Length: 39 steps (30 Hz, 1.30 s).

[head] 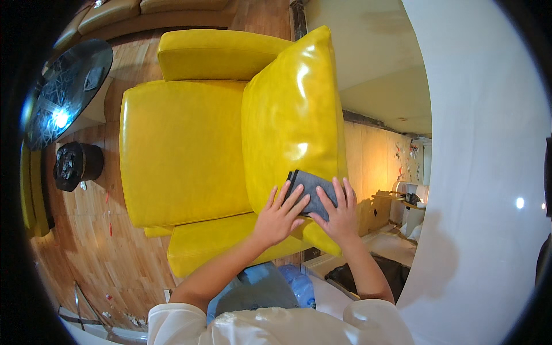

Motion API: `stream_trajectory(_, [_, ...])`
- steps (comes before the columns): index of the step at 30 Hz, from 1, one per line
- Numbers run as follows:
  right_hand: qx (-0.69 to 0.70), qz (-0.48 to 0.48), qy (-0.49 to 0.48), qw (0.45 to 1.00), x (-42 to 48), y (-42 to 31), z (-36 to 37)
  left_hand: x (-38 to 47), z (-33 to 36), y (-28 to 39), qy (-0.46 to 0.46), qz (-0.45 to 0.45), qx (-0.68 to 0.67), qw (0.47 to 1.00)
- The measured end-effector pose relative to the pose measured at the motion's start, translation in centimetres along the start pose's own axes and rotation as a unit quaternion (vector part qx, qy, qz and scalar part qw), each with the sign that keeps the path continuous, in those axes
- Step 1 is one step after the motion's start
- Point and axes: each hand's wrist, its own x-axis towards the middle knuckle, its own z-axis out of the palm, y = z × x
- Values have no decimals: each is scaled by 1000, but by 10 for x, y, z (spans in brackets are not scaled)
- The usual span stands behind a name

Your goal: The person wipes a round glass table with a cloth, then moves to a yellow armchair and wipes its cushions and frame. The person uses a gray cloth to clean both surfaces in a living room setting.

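Observation:
A folded grey cloth (317, 192) with dark edges lies against the near end of the yellow backrest cushion (293, 112) of an armchair. My left hand (280, 215) holds its left side, fingers spread over the top. On the right side, my right hand (338, 211) holds the cloth with its fingers reaching past the edge and its thumb low on the front. Both palms face down, so the underside of the cloth is hidden. The glossy seat cushion (185, 151) extends to the left of the backrest, and the near armrest (211, 243) passes beneath my left forearm.
The far armrest (220, 54) rises beyond the seat. Left on the wood floor (82, 241) stand a black-lined trash bin (79, 166) and a dark glossy table (69, 90). A brown sofa (112, 19) is behind. A white wall (483, 129) fills the right; blue plastic (298, 284) lies below.

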Motion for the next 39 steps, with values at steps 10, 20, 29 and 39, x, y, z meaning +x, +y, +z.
stream_trajectory(10, [-79,-44,92,992,158,88,40,159,0,-82,110,-13,94,989])
stream_trajectory(20, [45,-48,-35,997,99,82,25,111,24,-60,26,-25,11,999])
stream_trajectory(29, [-34,-101,83,991,202,130,50,215,10,-105,122,-47,123,984])
stream_trajectory(39, [22,-65,153,986,287,181,63,316,-21,-156,128,44,77,988])
